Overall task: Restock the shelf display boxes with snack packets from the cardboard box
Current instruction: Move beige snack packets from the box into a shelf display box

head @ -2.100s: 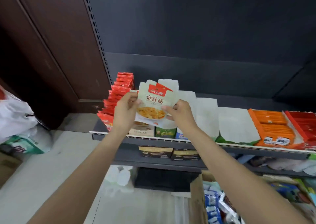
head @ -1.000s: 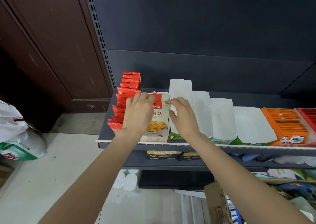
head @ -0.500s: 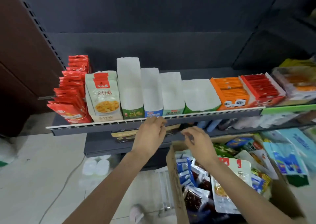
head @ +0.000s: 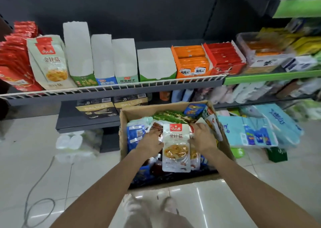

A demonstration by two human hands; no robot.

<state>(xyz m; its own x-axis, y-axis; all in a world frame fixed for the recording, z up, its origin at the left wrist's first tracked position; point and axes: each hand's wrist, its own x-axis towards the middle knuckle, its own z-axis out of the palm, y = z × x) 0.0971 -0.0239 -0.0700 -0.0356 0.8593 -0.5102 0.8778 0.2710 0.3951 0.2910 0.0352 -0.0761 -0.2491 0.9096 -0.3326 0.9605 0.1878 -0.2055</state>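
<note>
Reaching down into the cardboard box [head: 225,146] on the floor, both hands flank a white snack packet [head: 176,147] with a red label and a yellow food picture. The left hand [head: 151,143] lies at the packet's 9 o'clock edge, fingers curled against it; the right hand [head: 202,138] lies at its 3 o'clock edge, fingers bent over the packets beneath. Whether either hand truly grips the packet, I cannot tell. Around it the box holds blue packets [head: 135,135] at 9 o'clock and green ones [head: 170,115] at 12 o'clock. Beyond the box, at 12 o'clock, the shelf [head: 112,92] with a white wire rail carries a row of display boxes: a matching white packet [head: 50,62] stands at 10 o'clock beside red packets [head: 15,57], then come four white-lined display boxes [head: 104,59] that look unfilled, then an orange display box [head: 191,61] and a red one [head: 224,57] toward 1 o'clock. Pale blue packs [head: 257,130] lie on the floor at 3 o'clock of the cardboard box.
</note>
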